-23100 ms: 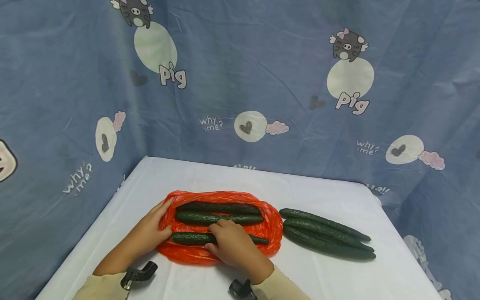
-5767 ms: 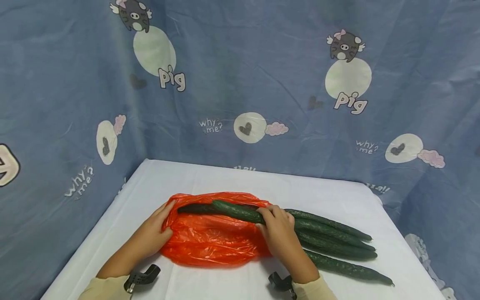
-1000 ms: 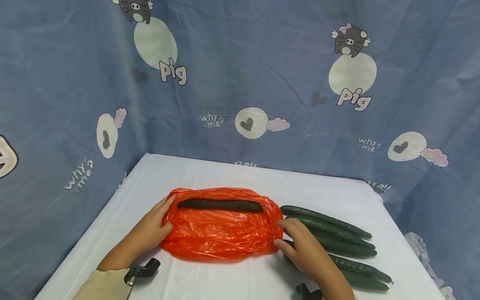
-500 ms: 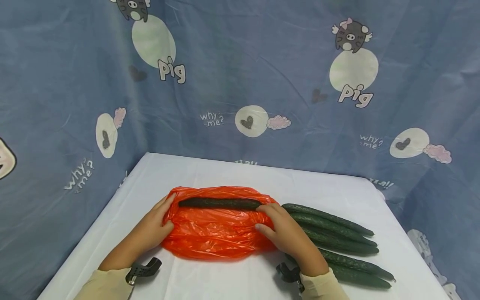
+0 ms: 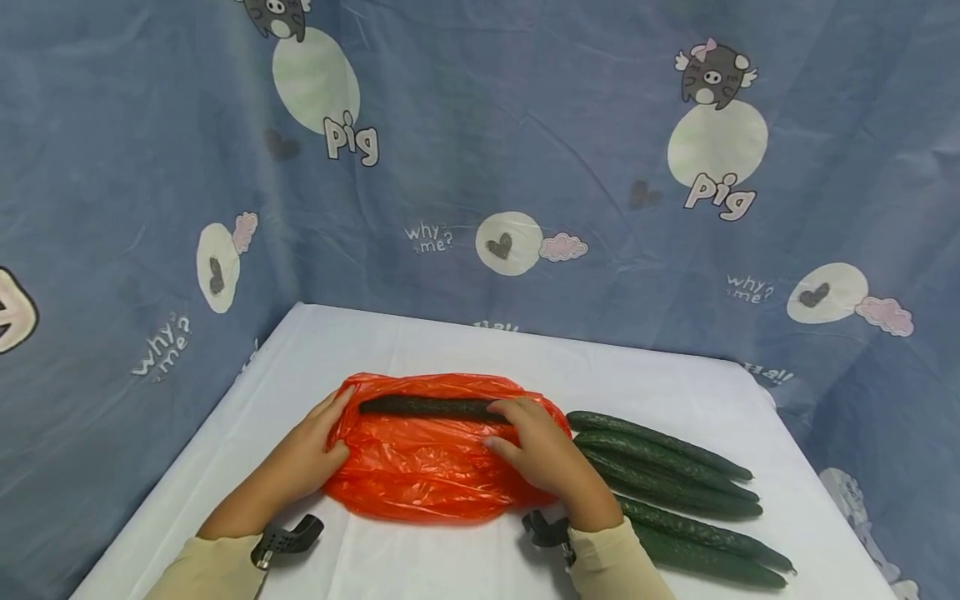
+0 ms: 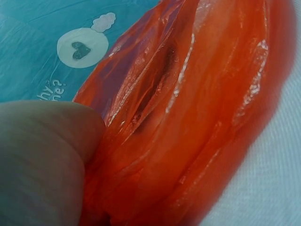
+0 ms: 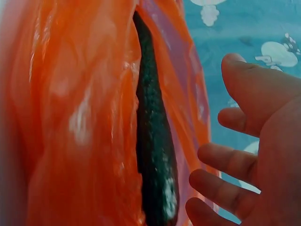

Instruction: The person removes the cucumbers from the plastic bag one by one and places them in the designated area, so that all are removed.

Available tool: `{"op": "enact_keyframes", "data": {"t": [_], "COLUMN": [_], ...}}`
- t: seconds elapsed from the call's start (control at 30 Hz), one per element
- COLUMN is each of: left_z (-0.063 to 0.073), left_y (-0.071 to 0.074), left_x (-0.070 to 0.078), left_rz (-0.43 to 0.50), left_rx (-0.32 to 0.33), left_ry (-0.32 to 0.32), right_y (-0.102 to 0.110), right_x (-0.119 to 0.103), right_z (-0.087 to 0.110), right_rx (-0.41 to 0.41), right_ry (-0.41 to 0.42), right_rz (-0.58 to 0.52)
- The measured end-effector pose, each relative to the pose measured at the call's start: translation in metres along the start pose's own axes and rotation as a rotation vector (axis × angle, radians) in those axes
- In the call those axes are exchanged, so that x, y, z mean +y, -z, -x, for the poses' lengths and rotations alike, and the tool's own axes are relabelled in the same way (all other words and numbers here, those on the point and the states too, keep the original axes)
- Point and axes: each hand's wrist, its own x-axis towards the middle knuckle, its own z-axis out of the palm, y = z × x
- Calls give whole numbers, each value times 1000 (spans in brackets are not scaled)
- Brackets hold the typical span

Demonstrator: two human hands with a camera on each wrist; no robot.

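A red plastic bag (image 5: 420, 467) lies on its side on the white-covered table, its mouth gaping along the top. One dark green cucumber (image 5: 427, 406) shows inside, lengthwise at the back; its right end is hidden behind my right hand. My left hand (image 5: 303, 454) holds the bag's left end, thumb at the front and fingers at the back. My right hand (image 5: 543, 446) is over the bag's right part, fingertips right by the cucumber. In the right wrist view its thumb and fingers (image 7: 225, 157) are spread, with nothing gripped, beside the cucumber (image 7: 153, 108).
Several cucumbers (image 5: 667, 475) lie side by side on the table right of the bag, and a front pair (image 5: 697, 542) runs partly under my right forearm. White cloth (image 5: 420, 333) covers the table. A blue printed curtain (image 5: 600, 167) hangs behind and at the sides.
Over the last second my right hand has moved left from the bag's right edge to the cucumber. Earlier, three cucumbers lay in the bag; two more now lie on the table at right.
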Motion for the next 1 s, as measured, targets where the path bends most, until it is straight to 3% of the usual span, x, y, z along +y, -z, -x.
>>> {"op": "enact_keyframes", "data": {"t": [0.53, 1.0], "left_z": [6, 1], "left_y": [-2, 0], "left_x": [-1, -1], "left_rz": [-6, 6], "left_rx": [14, 3], "left_ry": [-2, 10], "right_y": [-18, -35], "right_x": [-12, -19], "right_z": [-33, -63], "right_rx": [0, -33], "right_ry": [2, 14], "right_rz": [-21, 7]}}
